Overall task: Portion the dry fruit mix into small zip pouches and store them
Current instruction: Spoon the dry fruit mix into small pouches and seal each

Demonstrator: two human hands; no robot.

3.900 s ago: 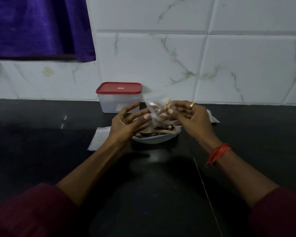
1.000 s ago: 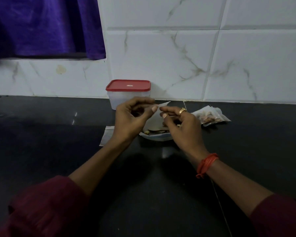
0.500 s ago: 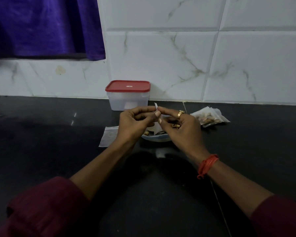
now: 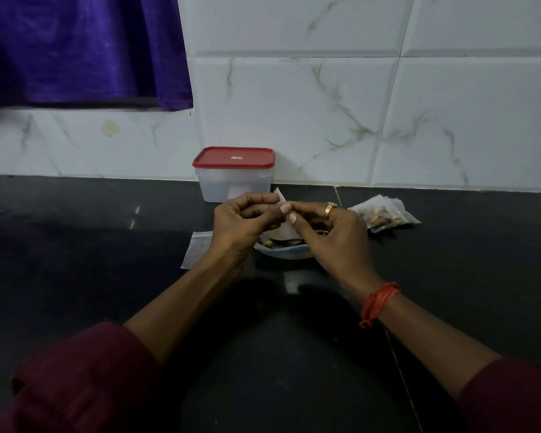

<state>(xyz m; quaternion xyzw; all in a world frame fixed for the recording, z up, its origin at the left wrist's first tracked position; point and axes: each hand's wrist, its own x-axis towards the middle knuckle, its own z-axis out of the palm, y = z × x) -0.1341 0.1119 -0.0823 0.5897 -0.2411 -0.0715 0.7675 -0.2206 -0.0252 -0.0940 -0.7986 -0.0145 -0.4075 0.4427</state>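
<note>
Both your hands are pinched on one empty zip pouch (image 4: 282, 204): left hand (image 4: 242, 225) and right hand (image 4: 331, 232) meet at its top edge, right over the bowl of dry fruit mix (image 4: 286, 246). That film looks feather-light, floppy and slick, so I'd grip it by the two lips at the mouth and peel them apart. Count-wise: filled pouches (image 4: 383, 214) stacked past your right hand (can't tell how many), flat spare pouches (image 4: 196, 250) beside your left wrist, one red-lidded container (image 4: 234, 173) beyond your fingers.
</note>
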